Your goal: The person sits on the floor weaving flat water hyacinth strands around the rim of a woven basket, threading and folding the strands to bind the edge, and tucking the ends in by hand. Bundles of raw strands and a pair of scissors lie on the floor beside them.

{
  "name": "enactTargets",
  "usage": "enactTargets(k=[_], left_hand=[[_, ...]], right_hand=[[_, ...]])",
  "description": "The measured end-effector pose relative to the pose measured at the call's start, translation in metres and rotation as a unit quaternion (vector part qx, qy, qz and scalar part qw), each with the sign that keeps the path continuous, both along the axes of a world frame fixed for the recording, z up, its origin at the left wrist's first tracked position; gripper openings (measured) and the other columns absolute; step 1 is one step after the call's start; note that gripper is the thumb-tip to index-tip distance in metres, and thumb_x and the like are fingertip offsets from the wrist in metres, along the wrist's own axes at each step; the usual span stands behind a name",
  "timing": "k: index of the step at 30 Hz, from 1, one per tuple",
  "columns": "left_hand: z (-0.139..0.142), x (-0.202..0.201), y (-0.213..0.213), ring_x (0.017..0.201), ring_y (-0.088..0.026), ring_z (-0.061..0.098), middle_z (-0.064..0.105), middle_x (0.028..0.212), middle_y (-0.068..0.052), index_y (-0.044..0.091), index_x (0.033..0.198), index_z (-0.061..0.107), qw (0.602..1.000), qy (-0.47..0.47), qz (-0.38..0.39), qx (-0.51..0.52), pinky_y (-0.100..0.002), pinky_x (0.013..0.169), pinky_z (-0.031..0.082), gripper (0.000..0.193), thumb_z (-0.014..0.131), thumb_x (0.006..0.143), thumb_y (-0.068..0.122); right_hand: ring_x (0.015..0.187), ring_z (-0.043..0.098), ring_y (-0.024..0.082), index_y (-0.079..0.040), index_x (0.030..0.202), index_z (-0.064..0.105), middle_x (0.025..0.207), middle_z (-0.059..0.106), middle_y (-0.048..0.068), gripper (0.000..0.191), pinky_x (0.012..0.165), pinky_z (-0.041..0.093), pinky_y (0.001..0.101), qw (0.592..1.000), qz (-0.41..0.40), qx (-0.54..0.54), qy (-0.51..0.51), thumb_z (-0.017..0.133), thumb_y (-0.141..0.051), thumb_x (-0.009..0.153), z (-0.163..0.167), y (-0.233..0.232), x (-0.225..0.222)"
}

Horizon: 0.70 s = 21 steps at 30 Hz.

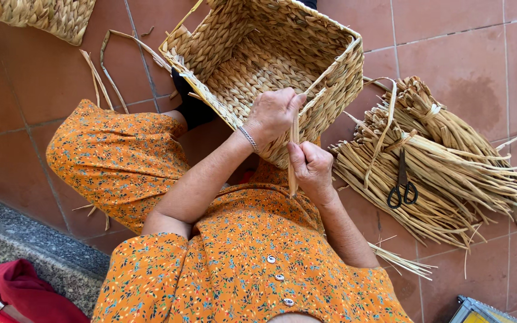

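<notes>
A square woven straw basket (258, 60) rests tilted on my lap, its opening facing up. My left hand (273, 113), with a thin bracelet at the wrist, pinches a dried straw strand (294, 152) against the basket's near rim. Just below it, my right hand (311, 168) grips the same strand, which runs upright between both hands. I wear an orange flowered dress (234, 257).
A bundle of dried straw (450, 173) lies on the tiled floor at right, with black scissors (402, 185) on top. Another woven piece (43, 18) sits at top left. Loose strands (106, 72) lie left of the basket. Red cloth (25, 287) at bottom left.
</notes>
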<state>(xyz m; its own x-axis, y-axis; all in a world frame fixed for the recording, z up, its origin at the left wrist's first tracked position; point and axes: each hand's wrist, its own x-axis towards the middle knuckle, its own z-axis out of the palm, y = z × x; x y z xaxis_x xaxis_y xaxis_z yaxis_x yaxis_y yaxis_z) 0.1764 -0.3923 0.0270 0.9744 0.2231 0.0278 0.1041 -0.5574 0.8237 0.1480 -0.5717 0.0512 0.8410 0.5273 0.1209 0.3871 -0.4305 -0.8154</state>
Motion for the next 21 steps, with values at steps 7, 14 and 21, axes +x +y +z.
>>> enactTargets(k=[7, 14, 21], left_hand=[[0.053, -0.045, 0.028, 0.098, -0.035, 0.066, 0.065, 0.104, -0.017, 0.006, 0.124, 0.058, 0.976, -0.214, -0.027, -0.012, -0.046, 0.086, 0.055, 0.040, 0.066, 0.085, 0.005], [0.045, -0.067, 0.022, 0.112, -0.025, 0.064, 0.066, 0.114, -0.010, 0.009, 0.120, 0.068, 0.974, -0.226, -0.024, 0.019, -0.039, 0.097, 0.056, 0.027, 0.076, 0.094, 0.009], [0.034, -0.052, 0.048, 0.086, -0.018, 0.071, 0.069, 0.104, -0.010, 0.006, 0.113, 0.067, 0.951, -0.125, 0.143, -0.243, -0.030, 0.072, 0.061, 0.021, 0.072, 0.093, 0.010]], right_hand=[[0.048, 0.049, 0.010, -0.005, 0.070, 0.060, 0.056, 0.055, 0.001, 0.035, 0.043, 0.036, 0.0295, 0.992, -0.032, 0.062, 0.103, 0.069, -0.020, 0.101, 0.019, -0.003, 0.010], [0.064, 0.054, 0.015, -0.002, 0.080, 0.059, 0.075, 0.056, 0.005, 0.032, 0.059, 0.045, 0.0306, 0.989, 0.091, 0.085, -0.080, 0.068, -0.016, 0.108, 0.032, 0.023, 0.014], [0.065, 0.064, 0.009, -0.005, 0.113, 0.050, 0.129, 0.061, 0.010, 0.023, 0.053, 0.050, 0.0200, 0.938, -0.028, 0.228, 0.260, 0.068, -0.003, 0.099, 0.014, 0.033, 0.047]])
